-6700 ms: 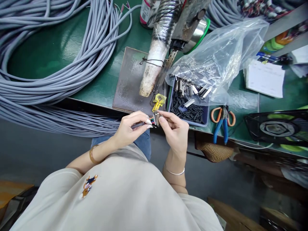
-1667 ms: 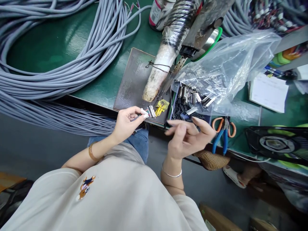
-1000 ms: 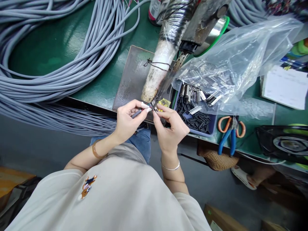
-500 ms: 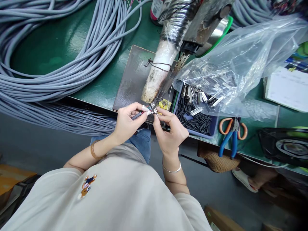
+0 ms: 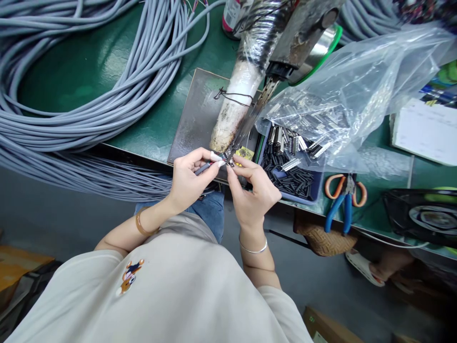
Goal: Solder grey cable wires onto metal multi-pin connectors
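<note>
My left hand [image 5: 189,178] is closed in a pinch on the stripped end of a grey cable [image 5: 203,168], whose thin wires show near the fingertips. My right hand [image 5: 253,193] pinches a small metal pin connector [image 5: 230,163] right beside those wires. Fingertips partly cover the spot where wires and connector meet. Just above them come down a dark metal tip below a soldering iron's body [image 5: 264,97] and the open end of a white tube [image 5: 228,119] wrapped in plastic film. A bit of yellow sponge-like material [image 5: 244,153] lies behind my right fingers.
A blue tray [image 5: 316,190] holds black sleeves and connectors, partly under a clear plastic bag [image 5: 371,85]. Pliers [image 5: 344,200] lie to its right, near a black fan-like device [image 5: 424,214]. Coiled grey cables [image 5: 117,109] cover the left. Another person's foot [image 5: 364,269] shows below the table.
Both hands stay almost in place. The connector and my right fingertips have shifted very slightly, and the view has moved a little.
</note>
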Demonstrator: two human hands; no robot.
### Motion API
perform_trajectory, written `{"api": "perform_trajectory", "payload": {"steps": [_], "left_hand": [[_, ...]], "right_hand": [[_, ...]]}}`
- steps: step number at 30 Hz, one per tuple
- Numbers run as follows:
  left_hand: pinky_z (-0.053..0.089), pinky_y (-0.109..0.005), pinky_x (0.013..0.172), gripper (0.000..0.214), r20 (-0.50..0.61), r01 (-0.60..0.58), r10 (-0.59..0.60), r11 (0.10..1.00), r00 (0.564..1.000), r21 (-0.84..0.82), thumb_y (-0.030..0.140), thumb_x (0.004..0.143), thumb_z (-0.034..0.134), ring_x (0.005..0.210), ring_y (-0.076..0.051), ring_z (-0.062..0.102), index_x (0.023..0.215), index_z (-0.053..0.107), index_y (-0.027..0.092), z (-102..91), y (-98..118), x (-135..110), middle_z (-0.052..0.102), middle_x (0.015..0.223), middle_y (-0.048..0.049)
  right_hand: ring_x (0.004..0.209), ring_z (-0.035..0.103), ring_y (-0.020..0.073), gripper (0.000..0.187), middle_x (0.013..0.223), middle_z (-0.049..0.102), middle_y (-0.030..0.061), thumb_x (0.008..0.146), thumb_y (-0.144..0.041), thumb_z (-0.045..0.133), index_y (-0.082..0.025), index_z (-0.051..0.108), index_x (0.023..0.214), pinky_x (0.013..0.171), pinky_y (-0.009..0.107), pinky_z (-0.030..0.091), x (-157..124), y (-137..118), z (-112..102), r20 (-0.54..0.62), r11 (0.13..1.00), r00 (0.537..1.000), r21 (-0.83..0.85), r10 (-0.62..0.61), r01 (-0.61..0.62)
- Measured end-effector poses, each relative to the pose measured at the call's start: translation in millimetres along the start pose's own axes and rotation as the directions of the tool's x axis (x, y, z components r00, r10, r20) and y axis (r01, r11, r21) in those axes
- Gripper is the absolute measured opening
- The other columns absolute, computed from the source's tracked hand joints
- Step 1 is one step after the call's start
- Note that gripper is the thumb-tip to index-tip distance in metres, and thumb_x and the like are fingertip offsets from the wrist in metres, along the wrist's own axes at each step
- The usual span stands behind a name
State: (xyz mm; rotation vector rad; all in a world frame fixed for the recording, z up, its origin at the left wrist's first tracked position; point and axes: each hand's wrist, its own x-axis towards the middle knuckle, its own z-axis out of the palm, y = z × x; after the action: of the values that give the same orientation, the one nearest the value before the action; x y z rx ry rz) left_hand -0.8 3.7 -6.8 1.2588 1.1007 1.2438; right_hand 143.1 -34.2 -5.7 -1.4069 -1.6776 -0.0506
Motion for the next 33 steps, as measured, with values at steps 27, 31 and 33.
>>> {"api": "perform_trajectory", "payload": {"steps": [27,31,33], "left_hand": [[0.047,-0.018,0.055,0.006,0.091,0.030,-0.032,0.999,0.995,0.031,0.022,0.083,0.075,0.061,-0.009,0.060,0.082,0.071,0.016,-1.7,-7.6,-12.8,0.071,0.075,-0.0014],[0.049,-0.018,0.058,0.012,0.117,0.103,-0.098,0.994,0.988,-0.045,0.023,0.081,0.077,0.064,-0.008,0.062,0.084,0.067,0.017,-0.6,-7.9,-16.7,0.072,0.078,-0.0013],[0.050,-0.017,0.063,0.021,0.126,0.163,-0.147,0.978,0.981,-0.130,0.022,0.077,0.080,0.068,-0.008,0.066,0.088,0.063,0.018,-0.3,-7.0,-17.8,0.074,0.082,-0.0013]], "right_hand": [[0.089,0.082,0.0166,0.010,0.106,0.084,0.0030,0.094,-0.015,0.070,-0.024,0.065,0.094,0.073,0.023,0.064,-12.6,5.8,-7.8,0.027,0.994,0.995,-0.054,-0.093,0.095],[0.087,0.082,0.0162,0.012,0.103,0.084,0.0027,0.093,-0.013,0.070,-0.025,0.065,0.094,0.072,0.022,0.063,-14.6,5.9,-9.5,0.020,0.989,0.991,-0.057,-0.134,0.135],[0.085,0.082,0.0157,0.015,0.103,0.084,0.0030,0.092,-0.011,0.071,-0.024,0.064,0.093,0.071,0.021,0.063,-15.5,6.1,-11.1,0.014,0.988,0.989,-0.053,-0.146,0.147]]}}
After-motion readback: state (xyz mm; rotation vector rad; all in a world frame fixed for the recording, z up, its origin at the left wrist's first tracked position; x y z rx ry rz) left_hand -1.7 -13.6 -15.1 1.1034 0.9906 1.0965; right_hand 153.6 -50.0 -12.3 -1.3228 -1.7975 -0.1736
